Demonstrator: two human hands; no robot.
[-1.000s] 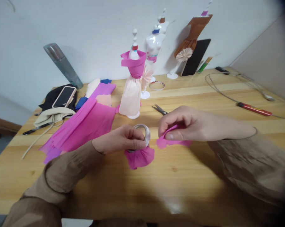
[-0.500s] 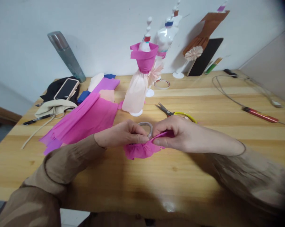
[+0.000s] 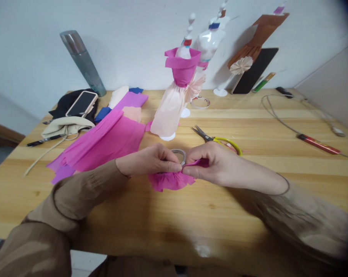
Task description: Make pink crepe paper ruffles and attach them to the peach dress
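A gathered strip of pink crepe paper (image 3: 172,182) hangs in ruffles beneath both hands. My left hand (image 3: 153,159) pinches its gathered top edge between thumb and forefinger. Close beside it, the thumb and forefinger of my right hand (image 3: 210,162) are closed on the strip's other end, part of which shows inside the curled fingers. A roll of tape (image 3: 180,153) stands just behind the fingertips, partly hidden by them. Scissors with yellow handles (image 3: 208,136) lie open-bladed behind my right hand.
Pink crepe sheets (image 3: 110,140) lie at the left, near a phone (image 3: 82,104) and a pen (image 3: 45,140). A mannequin in a pink paper bodice (image 3: 183,73) stands behind the hands. Another tape roll (image 3: 200,102), a bottle (image 3: 83,63), a brown-dressed mannequin (image 3: 250,46) and a red-handled corded tool (image 3: 318,144) are farther out.
My right hand has moved slightly left, so the fingertips of both hands now nearly meet over the gathered paper. The whole view has shifted a little.
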